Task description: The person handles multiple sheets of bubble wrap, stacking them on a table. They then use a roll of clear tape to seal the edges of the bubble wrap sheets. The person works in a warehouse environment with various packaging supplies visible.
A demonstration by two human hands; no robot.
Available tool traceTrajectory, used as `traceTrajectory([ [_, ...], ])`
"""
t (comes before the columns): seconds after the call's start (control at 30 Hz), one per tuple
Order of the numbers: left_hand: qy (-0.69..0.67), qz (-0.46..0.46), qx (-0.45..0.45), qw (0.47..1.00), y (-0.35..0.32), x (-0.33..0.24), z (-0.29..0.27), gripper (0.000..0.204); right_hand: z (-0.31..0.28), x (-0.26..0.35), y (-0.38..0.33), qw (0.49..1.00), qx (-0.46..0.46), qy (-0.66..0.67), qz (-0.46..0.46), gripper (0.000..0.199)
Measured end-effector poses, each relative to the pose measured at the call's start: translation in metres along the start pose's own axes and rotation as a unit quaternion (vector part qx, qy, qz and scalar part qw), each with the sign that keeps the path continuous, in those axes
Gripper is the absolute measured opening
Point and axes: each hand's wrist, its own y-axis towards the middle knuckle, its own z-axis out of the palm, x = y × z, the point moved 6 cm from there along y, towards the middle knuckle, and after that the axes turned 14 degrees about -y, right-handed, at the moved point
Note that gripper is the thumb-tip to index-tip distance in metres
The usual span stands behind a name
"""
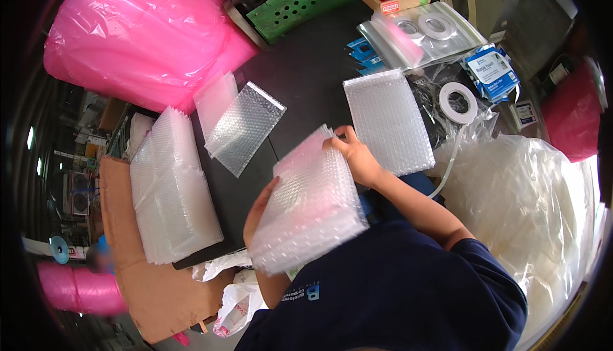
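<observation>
Close to my body I hold a thick stack of clear bubble-wrap pouches (305, 207), tilted, with a pinkish tint on its upper face. My left hand (258, 209) grips its left side; part of that hand is hidden behind the stack. At the far right corner my right hand (355, 157) is closed on the stack's edge, fingers bent over the top. Right of it lies a flat pile of bubble pouches (389, 121) with a white strip along the far edge. Farther left, a loose bubble pouch (248, 127) overlaps a pinkish one (215, 100) on the black table (290, 70).
A tall stack of bubble sheets (169, 188) stands at the table's left edge, beside brown cardboard (118, 223). Pink plastic rolls (147, 31) fill the far left. White tape rolls (458, 103), blue printed cards (490, 73) and a big clear plastic bag (511, 204) are at right.
</observation>
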Motion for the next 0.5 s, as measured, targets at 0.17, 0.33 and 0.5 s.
traceTrajectory([
  [0.17, 0.024, 0.087, 0.114, 0.989, 0.036, -0.019, 0.043, 0.064, -0.061, -0.001, 0.018, 0.982, -0.127, -0.100, -0.100, 0.048],
  [0.33, 0.081, 0.138, 0.151, 0.975, 0.087, -0.003, 0.115, 0.089, -0.132, -0.077, 0.019, 0.915, -0.058, 0.384, 0.112, 0.059],
  [0.5, 0.095, 0.148, 0.196, 0.965, 0.135, 0.039, 0.167, 0.090, -0.149, -0.128, -0.008, 0.928, -0.041, 0.295, 0.224, 0.064],
])
